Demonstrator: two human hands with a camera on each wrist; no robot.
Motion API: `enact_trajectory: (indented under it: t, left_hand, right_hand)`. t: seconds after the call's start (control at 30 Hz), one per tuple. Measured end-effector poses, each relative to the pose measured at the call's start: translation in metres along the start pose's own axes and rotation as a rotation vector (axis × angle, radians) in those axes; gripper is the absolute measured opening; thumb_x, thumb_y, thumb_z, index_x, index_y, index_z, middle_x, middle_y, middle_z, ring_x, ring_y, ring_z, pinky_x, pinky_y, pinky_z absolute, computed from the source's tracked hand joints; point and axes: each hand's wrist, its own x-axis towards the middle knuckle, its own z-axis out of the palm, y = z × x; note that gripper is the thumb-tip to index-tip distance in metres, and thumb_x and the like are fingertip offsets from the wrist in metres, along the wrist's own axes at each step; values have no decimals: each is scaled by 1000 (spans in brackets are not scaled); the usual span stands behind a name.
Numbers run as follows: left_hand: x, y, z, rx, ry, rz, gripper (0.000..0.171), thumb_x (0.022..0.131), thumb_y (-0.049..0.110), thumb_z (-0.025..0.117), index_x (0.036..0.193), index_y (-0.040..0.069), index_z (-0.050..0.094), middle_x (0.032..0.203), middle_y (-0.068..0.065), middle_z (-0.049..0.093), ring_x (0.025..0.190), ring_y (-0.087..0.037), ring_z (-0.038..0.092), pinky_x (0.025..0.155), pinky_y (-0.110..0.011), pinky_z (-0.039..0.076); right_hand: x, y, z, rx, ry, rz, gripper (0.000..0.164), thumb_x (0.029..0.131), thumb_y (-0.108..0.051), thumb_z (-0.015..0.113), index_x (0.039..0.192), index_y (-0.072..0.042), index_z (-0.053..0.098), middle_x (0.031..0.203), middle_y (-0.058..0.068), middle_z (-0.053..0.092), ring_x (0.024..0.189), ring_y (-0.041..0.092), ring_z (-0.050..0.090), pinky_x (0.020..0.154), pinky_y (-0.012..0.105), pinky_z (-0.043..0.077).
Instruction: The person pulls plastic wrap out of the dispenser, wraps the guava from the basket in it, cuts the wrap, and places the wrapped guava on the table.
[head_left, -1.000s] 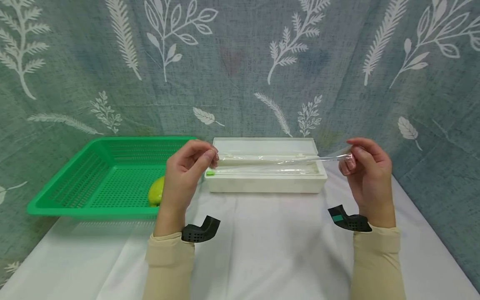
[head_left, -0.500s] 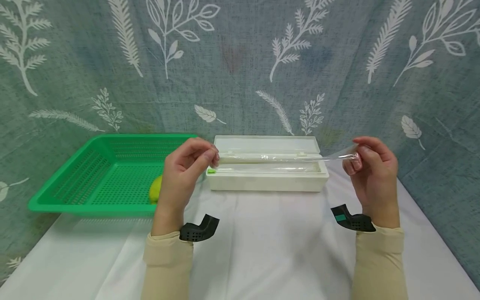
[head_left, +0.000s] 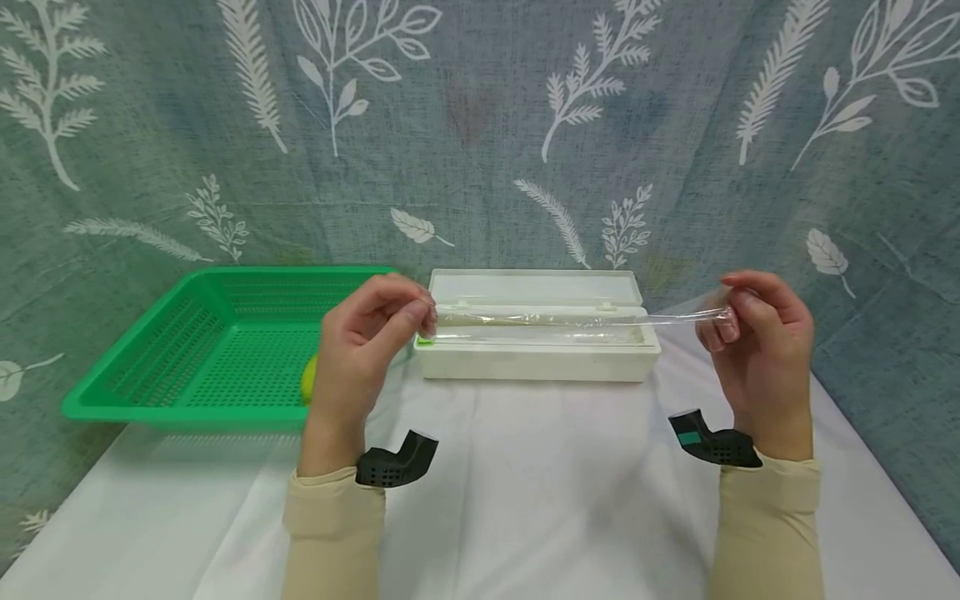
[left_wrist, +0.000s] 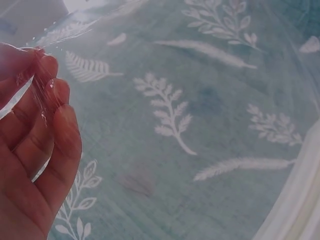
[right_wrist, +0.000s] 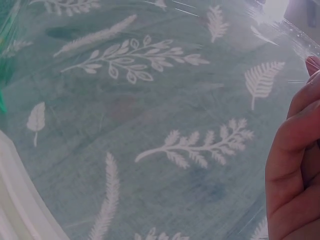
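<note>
A strip of clear plastic wrap (head_left: 540,319) stretches between the two hands in front of a long white wrap box (head_left: 536,364). My left hand (head_left: 367,342) pinches its left end between thumb and fingers; in the left wrist view, film clings around the fingertips of the left hand (left_wrist: 40,130). At the other end, my right hand (head_left: 765,350) pinches the film, which bunches near the fingertips. The box lid (head_left: 536,286) is tipped up at the back. In the right wrist view only part of the right hand (right_wrist: 295,155) shows.
A green plastic basket (head_left: 187,414) stands left of the box. A yellow-green round fruit (head_left: 308,379) in it is mostly hidden behind the left hand. White cloth (head_left: 525,483) covers the table, and a leaf-patterned curtain (head_left: 480,125) hangs close behind.
The right hand has shifted rightward with its end of the film, and the left hand slightly leftward, so the strip spans wider. The box and basket appear nearly unmoved.
</note>
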Motion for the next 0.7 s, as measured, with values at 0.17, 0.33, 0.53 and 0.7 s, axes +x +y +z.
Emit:
enact_trajectory:
  t: [0.17,0.33,0.53,0.7]
  left_hand:
    - [0,5,2,-5,-13,10,8,81,-14,51,85,-10,56,80,-15,55,66,-26,52,64,-32,46]
    - [0,9,2,3,-15,17,8,81,-14,51,85,-10,57,81,-16,55,67,-25,53,64,-32,46]
    - [-3,9,2,17,-15,18,10,81,-15,50,86,-10,57,81,-15,55,68,-25,52,64,-31,46]
    - [-1,9,3,34,-14,24,9,82,-14,50,86,-10,56,79,-15,55,67,-25,52,64,-31,46]
  right_hand:
    - [0,-3,2,14,-26,-15,20,89,9,36,100,18,51,58,13,41,51,21,36,46,28,33]
    - [0,-3,4,38,-47,-25,21,88,10,35,99,18,51,58,13,42,51,21,36,46,29,32]
    - [-1,-2,3,45,-80,-32,22,88,10,33,99,18,50,59,13,42,52,22,36,47,29,32]
    - [0,-3,2,28,-89,-50,21,88,11,33,98,19,50,59,13,42,53,22,37,47,29,32]
